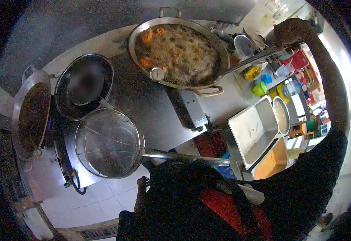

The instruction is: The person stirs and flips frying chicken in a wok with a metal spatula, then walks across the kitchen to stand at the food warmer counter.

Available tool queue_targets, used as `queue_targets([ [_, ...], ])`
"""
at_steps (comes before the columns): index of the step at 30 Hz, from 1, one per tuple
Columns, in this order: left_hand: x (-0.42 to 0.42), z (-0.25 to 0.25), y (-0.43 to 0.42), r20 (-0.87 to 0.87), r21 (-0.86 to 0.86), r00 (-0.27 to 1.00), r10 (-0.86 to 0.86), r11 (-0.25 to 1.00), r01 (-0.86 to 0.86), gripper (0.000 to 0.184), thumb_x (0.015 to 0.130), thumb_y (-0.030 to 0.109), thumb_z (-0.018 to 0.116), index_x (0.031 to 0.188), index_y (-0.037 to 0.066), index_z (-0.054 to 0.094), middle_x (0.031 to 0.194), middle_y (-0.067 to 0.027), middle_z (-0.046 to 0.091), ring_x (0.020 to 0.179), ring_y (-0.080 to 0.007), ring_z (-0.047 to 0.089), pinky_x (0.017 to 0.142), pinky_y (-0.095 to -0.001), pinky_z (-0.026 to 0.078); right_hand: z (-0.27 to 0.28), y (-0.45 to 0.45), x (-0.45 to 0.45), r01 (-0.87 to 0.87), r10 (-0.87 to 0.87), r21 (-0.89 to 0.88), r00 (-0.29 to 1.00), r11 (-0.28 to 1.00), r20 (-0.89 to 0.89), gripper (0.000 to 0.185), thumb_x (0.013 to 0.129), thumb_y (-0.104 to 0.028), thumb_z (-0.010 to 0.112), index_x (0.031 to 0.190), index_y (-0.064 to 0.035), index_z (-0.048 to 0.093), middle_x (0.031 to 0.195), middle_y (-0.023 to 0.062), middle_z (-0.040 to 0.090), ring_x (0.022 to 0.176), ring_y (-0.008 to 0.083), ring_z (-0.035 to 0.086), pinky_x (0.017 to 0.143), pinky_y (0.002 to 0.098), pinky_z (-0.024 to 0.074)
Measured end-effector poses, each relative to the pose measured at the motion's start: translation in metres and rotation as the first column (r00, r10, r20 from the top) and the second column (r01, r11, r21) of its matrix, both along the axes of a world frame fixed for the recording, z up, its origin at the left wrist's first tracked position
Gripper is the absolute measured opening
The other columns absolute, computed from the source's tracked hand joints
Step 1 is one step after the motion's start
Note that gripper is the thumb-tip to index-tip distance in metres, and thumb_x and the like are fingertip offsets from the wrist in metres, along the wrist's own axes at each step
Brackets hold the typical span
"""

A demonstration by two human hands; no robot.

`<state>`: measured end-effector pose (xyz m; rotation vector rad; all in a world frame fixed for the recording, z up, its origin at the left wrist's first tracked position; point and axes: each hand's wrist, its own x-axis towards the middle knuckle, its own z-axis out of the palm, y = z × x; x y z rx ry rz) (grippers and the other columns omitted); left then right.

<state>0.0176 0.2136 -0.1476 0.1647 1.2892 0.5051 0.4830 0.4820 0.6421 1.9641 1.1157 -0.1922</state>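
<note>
At the upper right, my right hand (289, 34) is closed around the end of a long metal handle (249, 60). That handle slopes down to the rim of a wide pan (224, 60) of bubbling oil; the utensil's head is not visible, so its kind is unclear. Orange fried pieces (146, 36) float at the pan's left side. A round dial thermometer (157, 74) sits at the near rim. Low beside my body hangs my left hand (142, 183), fingers slightly apart and holding nothing. Closest to it is a large round mesh strainer (109, 142) with a long metal handle.
Left of the counter (143, 104) stand a dark wok (111, 76) with a blurred round patch inside and another pan of dark oil (33, 108). A deep steel tray (249, 128), an orange-filled tray (269, 160) and a bowl of pale liquid (280, 114) are at right.
</note>
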Motion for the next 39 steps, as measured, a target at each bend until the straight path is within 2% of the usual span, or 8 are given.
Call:
queue_targets([
  [9,-0.016,0.003,0.027,-0.088,-0.074,0.983,-0.161,0.985,0.155,0.032,0.078,0.031,0.049,0.094,0.004,0.052,0.083,-0.0121,0.058,0.066,-0.0247,0.056,0.054,-0.034,0.043,-0.066,-0.028,0.01,0.19,-0.137,0.052,0.848,0.98,-0.513,0.019,0.071,-0.02,0.055,0.067,-0.0022,0.056,0.042,0.0031,0.046,0.032,0.0131,0.044,0.036,0.027,0.0407],
  [12,-0.021,0.007,0.025,-0.062,-0.069,0.992,-0.106,0.992,0.101,0.031,0.077,0.031,0.05,0.093,0.004,0.052,0.083,-0.0123,0.058,0.067,-0.025,0.056,0.053,-0.0339,0.043,-0.148,-0.055,0.058,-0.034,0.224,0.283,0.702,0.959,-0.676,0.02,0.076,-0.025,0.053,0.083,-0.0063,0.053,0.053,0.0017,0.047,0.04,0.0077,0.043,0.032,0.0233,0.0335],
  [15,-0.025,0.009,0.018,-0.022,-0.071,0.999,-0.033,0.997,0.032,0.029,0.076,0.029,0.052,0.091,0.005,0.052,0.083,-0.0124,0.057,0.067,-0.0253,0.056,0.051,-0.0342,0.043,-0.216,-0.06,0.032,0.393,-0.007,0.248,0.545,0.886,-0.839,0.014,0.079,-0.018,0.049,0.085,-0.0051,0.052,0.054,0.0009,0.048,0.039,0.008,0.042,0.03,0.0224,0.0331],
  [21,-0.039,0.01,0.019,-0.019,-0.033,0.985,-0.169,0.985,0.169,0.028,0.076,0.028,0.051,0.092,0.004,0.051,0.084,-0.0127,0.057,0.068,-0.0259,0.056,0.052,-0.035,0.044,-0.247,-0.031,0.004,0.4,-0.068,0.244,0.626,0.883,-0.777,0.019,0.08,-0.022,0.044,0.074,-0.0049,0.051,0.05,0.0014,0.047,0.036,0.0114,0.046,0.032,0.0248,0.0378],
  [23,-0.041,0.007,0.017,-0.027,-0.01,0.98,-0.197,0.98,0.196,0.028,0.077,0.027,0.051,0.092,0.004,0.051,0.085,-0.0128,0.057,0.069,-0.0261,0.056,0.053,-0.0353,0.044,-0.326,-0.015,0.069,0.099,0.3,0.439,0.596,0.893,-0.745,0.02,0.08,-0.022,0.043,0.071,-0.0057,0.05,0.048,0.0019,0.045,0.035,0.0125,0.045,0.031,0.0256,0.0372],
  [29,-0.042,-0.006,0.009,-0.049,0.061,0.96,-0.275,0.959,0.278,0.028,0.077,0.026,0.049,0.093,0.003,0.051,0.087,-0.0131,0.056,0.071,-0.0266,0.056,0.055,-0.0361,0.045,-0.258,-0.005,-0.001,0.167,0.15,0.519,0.844,0.838,-0.515,0.021,0.08,-0.025,0.046,0.073,-0.0063,0.053,0.05,0.0055,0.049,0.037,0.0151,0.046,0.034,0.0301,0.0381],
  [32,-0.04,-0.01,0.007,-0.07,0.1,0.946,-0.316,0.942,0.322,0.028,0.078,0.026,0.048,0.093,0.003,0.05,0.087,-0.0133,0.056,0.072,-0.0269,0.056,0.056,-0.0366,0.045,-0.283,0.001,0.043,-0.312,0.55,0.605,0.795,0.732,-0.256,0.024,0.08,-0.027,0.048,0.073,-0.0055,0.055,0.05,0.0055,0.049,0.039,0.0145,0.047,0.036,0.0301,0.0382],
  [39,-0.037,-0.011,0.006,-0.148,0.198,0.895,-0.42,0.874,0.443,0.028,0.079,0.025,0.046,0.094,0.002,0.05,0.089,-0.0137,0.056,0.074,-0.0274,0.056,0.059,-0.0376,0.046,-0.234,-0.038,0.032,-0.237,0.534,0.607,0.76,0.759,-0.37,0.024,0.078,-0.025,0.051,0.075,-0.0025,0.056,0.057,0.0116,0.052,0.051,0.0206,0.052,0.05,0.0352,0.0419],
])
